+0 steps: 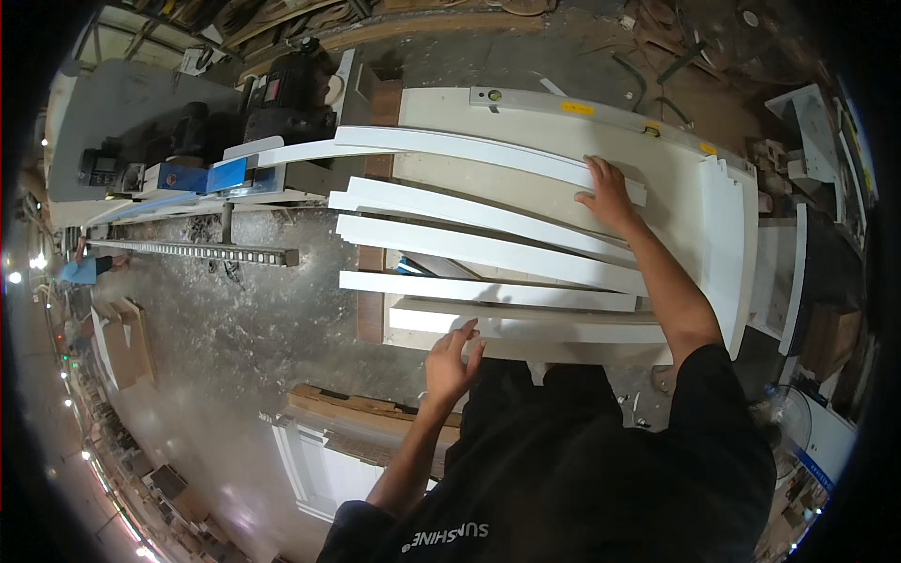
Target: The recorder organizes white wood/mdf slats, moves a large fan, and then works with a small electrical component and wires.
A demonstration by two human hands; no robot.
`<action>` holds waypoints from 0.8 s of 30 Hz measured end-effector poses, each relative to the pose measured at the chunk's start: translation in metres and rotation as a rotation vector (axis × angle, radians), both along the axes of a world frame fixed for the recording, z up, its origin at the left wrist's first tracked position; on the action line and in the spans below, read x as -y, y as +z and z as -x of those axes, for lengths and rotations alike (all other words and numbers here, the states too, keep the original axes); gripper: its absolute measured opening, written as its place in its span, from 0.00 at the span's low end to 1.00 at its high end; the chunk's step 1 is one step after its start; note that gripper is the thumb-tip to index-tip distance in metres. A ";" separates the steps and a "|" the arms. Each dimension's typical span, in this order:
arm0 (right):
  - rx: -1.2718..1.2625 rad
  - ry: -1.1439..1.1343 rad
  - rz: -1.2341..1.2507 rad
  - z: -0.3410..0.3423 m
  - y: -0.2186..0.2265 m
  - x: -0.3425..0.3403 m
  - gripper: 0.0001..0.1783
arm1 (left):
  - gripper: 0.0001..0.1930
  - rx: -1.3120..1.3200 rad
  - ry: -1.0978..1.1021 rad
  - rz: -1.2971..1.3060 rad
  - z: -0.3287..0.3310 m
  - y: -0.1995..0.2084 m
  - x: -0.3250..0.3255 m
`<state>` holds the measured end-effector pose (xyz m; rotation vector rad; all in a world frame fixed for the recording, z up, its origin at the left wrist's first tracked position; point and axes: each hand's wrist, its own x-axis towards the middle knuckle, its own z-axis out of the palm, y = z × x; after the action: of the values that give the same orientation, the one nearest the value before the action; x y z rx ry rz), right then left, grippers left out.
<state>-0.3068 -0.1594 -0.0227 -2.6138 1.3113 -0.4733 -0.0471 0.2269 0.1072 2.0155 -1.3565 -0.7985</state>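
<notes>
1. Evidently, the right hand (610,197) pinches a long, flat white strip (469,148) near its end, perhaps steadying it.
2. Left of that grip, the left hand (450,366) spreads beside similar white strips (422,321), spaced perhaps for access.

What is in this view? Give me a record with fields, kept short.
Right hand: fingers and thumb across the right end of the farthest white strip
Left hand: fingers apart, by the nearest white strip; contact unclear
Between those: more white strips, slightly fanned
Surface: cream table
Far edge: spirit level
Left beyond table: machine with dark motors
Far left: another person in blue
</notes>
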 end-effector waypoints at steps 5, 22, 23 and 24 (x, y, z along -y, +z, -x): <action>-0.132 -0.053 -0.225 0.021 -0.018 0.021 0.37 | 0.21 0.114 -0.152 0.173 -0.021 0.005 0.054; -0.095 0.007 -0.313 0.072 0.010 -0.061 0.33 | 0.36 0.720 -0.905 -0.337 -0.099 -0.064 0.308; -0.092 -0.004 -0.313 0.073 0.008 -0.062 0.33 | 0.35 0.630 -0.845 -0.370 -0.100 -0.061 0.304; -0.039 0.002 -0.332 0.071 0.009 -0.063 0.33 | 0.35 0.541 -0.789 -0.403 -0.102 -0.056 0.301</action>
<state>-0.3782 -0.0966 -0.0140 -2.3597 1.2740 -0.1842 0.0547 -0.0742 0.0510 2.0613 -2.5650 -0.9358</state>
